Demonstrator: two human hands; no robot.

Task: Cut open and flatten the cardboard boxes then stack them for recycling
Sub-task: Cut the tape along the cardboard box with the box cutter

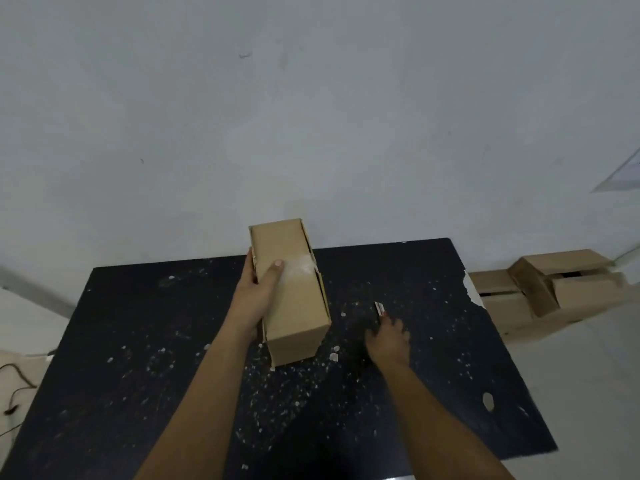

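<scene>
The left hand point(254, 296) grips 1 long cardboard box point(291, 296) lying near the table's point(138, 341) far edge, thumb curled over its taped top; the right hand point(388, 341) rests on the table with fingers point(394, 323) at a small blade point(380, 309), apparently pinching it; more boxes point(540, 292) sit beyond the right edge.
</scene>
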